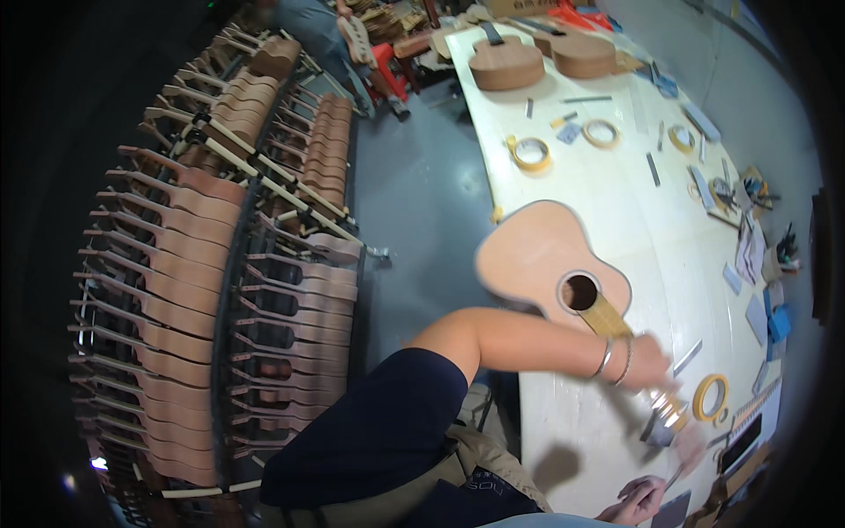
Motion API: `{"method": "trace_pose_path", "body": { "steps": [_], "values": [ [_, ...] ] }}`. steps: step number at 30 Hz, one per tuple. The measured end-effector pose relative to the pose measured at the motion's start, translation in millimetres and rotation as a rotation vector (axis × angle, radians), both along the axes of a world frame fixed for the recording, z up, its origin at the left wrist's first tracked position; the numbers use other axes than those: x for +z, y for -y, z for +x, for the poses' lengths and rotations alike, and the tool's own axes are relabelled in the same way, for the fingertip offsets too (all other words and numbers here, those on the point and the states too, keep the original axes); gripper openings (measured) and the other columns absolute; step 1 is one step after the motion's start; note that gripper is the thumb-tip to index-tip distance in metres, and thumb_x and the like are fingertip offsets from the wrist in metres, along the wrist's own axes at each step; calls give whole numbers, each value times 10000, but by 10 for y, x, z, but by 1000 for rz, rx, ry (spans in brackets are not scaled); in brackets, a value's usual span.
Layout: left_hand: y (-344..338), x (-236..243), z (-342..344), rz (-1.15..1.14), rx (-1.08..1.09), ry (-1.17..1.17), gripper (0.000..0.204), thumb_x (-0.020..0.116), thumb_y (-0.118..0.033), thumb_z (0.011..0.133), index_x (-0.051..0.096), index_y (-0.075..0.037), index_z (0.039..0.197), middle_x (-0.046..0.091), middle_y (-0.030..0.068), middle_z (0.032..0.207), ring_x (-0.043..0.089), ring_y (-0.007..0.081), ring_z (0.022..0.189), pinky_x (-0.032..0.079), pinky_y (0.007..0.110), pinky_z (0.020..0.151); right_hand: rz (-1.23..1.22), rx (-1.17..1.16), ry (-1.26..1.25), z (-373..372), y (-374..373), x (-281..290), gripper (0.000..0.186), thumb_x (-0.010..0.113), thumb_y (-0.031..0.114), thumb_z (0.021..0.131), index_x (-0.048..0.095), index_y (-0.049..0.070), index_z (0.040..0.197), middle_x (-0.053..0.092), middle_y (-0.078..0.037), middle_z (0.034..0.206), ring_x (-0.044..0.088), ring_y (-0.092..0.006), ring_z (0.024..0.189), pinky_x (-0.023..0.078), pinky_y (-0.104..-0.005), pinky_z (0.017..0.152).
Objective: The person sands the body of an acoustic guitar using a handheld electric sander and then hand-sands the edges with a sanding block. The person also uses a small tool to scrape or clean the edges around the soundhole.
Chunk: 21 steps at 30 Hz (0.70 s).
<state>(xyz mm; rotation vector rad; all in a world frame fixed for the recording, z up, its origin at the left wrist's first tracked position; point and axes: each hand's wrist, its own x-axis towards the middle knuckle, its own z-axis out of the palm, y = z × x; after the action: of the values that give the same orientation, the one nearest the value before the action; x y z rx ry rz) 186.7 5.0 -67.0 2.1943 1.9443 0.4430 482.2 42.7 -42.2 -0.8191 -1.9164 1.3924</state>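
Note:
An unfinished guitar (532, 251) with a pale top and a round soundhole lies on the white table, its neck pointing toward the lower right. Its fingerboard (604, 315) looks covered in yellowish tape. My left arm reaches across, and my left hand (647, 361), slightly blurred, is closed around the neck. Farther down, my right hand (635, 500) has its fingers curled near the lower edge; what they hold is not clear. A blurred pinkish shape (691, 447) lies between that hand and the neck's end, too smeared to name.
Rolls of yellow tape (711, 398) and small tools lie about the white table (572, 422). Two guitar bodies (506, 66) rest at its far end. On the left, racks carry rows of guitar bodies with necks (189, 290). A person (317, 40) is near a red stool (387, 72).

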Motion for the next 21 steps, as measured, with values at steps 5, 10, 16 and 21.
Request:
{"method": "trace_pose_path", "body": {
  "steps": [5,10,16,21],
  "values": [
    [368,-599,295,-24,-338,-180,339,584,-331,924,656,-536,1184,695,-12,876,686,259,802,484,435,693,154,180,81,-84,85,-83,169,537,74,1028,516,37,865,486,-8,670,403,-90,573,343,-277,500],
    [708,-483,299,-61,-405,-174,240,663,-220,799,720,-410,935,641,-6,826,637,253,891,363,548,1145,35,51,102,-260,44,-511,259,601,78,982,441,49,780,391,17,740,360,-68,671,296,-243,559],
    [879,-117,-17,56,-167,532,453,661,-64,714,701,-102,1164,636,123,1198,486,348,1347,243,607,1186,51,21,281,-810,-259,-318,159,626,34,939,684,-23,1075,644,-88,875,601,-151,742,482,-266,707],
    [882,-335,-190,250,509,222,701,757,-426,804,575,13,1320,501,256,1396,357,476,1407,235,692,1106,69,123,223,-1238,-545,-513,155,730,91,881,736,65,1034,621,-85,835,621,-192,721,490,-286,666]
  ]
}}
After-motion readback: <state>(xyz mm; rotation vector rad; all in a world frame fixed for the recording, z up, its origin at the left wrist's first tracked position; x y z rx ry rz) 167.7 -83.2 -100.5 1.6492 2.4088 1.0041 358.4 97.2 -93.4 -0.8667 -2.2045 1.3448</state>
